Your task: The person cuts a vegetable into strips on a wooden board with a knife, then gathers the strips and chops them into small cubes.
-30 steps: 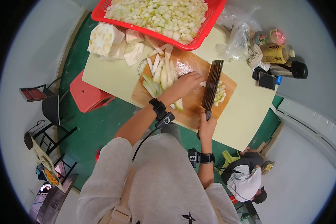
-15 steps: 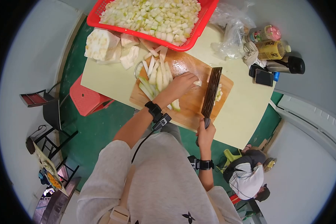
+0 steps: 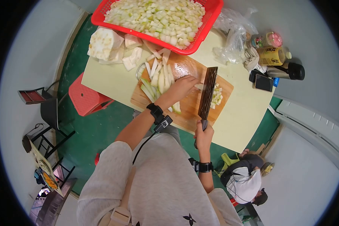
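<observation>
My right hand [image 3: 204,136] is closed round the handle of a dark-bladed cleaver [image 3: 208,92], which stands over the wooden cutting board [image 3: 186,116]. Just left of the blade, my left hand [image 3: 181,89] has its fingers curled on a pale vegetable strip [image 3: 199,86], and its end reaches to the blade. Small diced pieces [image 3: 217,97] lie on the board to the right of the cleaver. Long pale green and white vegetable strips [image 3: 162,77] are heaped at the board's left side, partly behind my left wrist.
A red plastic basket [image 3: 195,46] full of diced vegetable stands at the far edge. Large peeled chunks [image 3: 103,44] sit left of it. A plastic bag [image 3: 231,49], a bottle [image 3: 271,56], a thermos [image 3: 288,71] and a phone [image 3: 263,83] line the right side. A person [image 3: 245,182] sits at lower right.
The cleaver and my right hand have shifted left toward my left fingers. More diced pieces show to the right of the blade. My left hand has hardly moved.
</observation>
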`<state>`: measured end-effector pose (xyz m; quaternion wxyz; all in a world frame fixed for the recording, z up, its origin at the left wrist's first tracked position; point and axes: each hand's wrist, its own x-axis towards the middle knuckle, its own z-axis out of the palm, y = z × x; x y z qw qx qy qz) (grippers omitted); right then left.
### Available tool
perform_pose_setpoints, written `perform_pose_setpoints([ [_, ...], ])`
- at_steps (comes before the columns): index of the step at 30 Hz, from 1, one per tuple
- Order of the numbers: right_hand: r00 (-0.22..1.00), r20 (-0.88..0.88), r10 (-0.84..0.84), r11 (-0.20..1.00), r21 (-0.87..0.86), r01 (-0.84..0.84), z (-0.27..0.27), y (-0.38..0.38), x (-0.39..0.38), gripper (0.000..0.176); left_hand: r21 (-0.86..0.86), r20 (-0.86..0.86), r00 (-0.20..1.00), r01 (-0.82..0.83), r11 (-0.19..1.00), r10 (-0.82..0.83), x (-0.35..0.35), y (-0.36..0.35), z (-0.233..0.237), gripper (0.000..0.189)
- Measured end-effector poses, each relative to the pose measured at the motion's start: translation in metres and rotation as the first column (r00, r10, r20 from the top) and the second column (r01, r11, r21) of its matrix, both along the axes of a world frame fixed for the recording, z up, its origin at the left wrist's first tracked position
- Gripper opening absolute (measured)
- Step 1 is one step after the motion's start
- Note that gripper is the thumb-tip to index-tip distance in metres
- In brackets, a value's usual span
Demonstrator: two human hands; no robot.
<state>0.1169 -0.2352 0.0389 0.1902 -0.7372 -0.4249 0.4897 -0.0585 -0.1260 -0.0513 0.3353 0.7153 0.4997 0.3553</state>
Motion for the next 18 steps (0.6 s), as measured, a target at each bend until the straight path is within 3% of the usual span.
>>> perform_pose_setpoints([
  [18, 0.996, 0.045, 0.074, 0.996, -0.042, -0.072, -0.0011, 0.0011, -0.0049, 0.033, 0.034, 0.000, 0.999, -0.045, 0.998, 0.045, 0.0009, -0.0013, -0.0032, 0.022],
])
